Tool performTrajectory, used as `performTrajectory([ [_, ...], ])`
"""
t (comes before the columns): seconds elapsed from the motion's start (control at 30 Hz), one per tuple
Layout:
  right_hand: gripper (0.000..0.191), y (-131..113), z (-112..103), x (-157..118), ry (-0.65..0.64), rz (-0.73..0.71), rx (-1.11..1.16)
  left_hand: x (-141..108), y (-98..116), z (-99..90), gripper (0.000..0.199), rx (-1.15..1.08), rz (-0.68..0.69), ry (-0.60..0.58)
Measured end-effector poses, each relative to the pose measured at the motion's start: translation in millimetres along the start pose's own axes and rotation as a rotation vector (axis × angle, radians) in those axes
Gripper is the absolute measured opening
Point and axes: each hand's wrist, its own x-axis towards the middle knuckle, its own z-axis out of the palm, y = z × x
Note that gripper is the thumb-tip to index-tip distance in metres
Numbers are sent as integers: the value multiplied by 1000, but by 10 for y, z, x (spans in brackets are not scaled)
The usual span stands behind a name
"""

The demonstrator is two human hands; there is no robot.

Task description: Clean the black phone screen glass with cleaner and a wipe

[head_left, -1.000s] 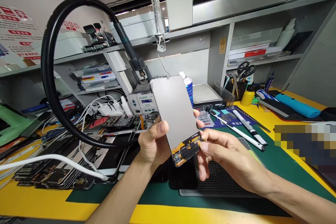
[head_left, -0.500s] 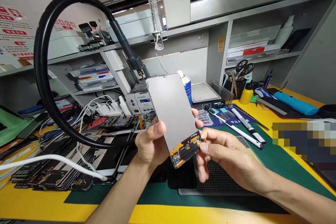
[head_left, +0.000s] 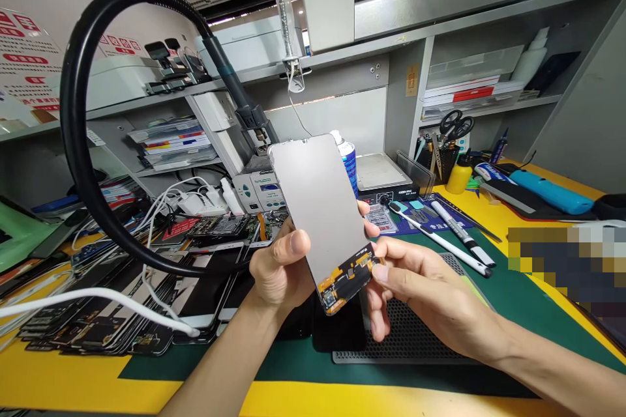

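A phone screen panel (head_left: 320, 202), its flat grey back towards me, is held tilted up in front of my face. Along its lower end runs a black and orange flex circuit (head_left: 347, 279). My left hand (head_left: 281, 264) wraps round the panel, thumb on the left edge and fingertips showing past the right edge. At the lower right corner, my right hand (head_left: 425, 287) pinches the end of the flex circuit between thumb and forefinger, the other fingers curled below. Beneath the panel a dark phone or screen (head_left: 338, 332) lies on the mat, partly hidden.
A perforated black pad (head_left: 415, 339) rests on the green mat (head_left: 528, 332). Stacked phone screens (head_left: 112, 293) spread at the left under a thick black hose (head_left: 73, 111). Right of centre lie a white brush (head_left: 440, 238) and a marker (head_left: 462, 234). A spray can (head_left: 348, 159) stands behind.
The panel has shifted very slightly in my hands, its top edge tipping a little to the left. Both hands keep the same grip.
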Motion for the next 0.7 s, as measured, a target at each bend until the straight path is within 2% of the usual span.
performTrajectory([
  [0.27,22,24,-15,-9,10,-3,2,-17,24,29,56,-1,13,-23],
  [0.43,27,4,6,-17,-5,-11,-17,0,14,17,53,-5,24,-1],
  [0.57,27,-11,19,-25,-9,-9,-27,11,-11,-5,60,-5,-13,0],
  [0.7,26,-14,23,-17,3,-9,-26,13,-28,-4,59,22,6,33],
])
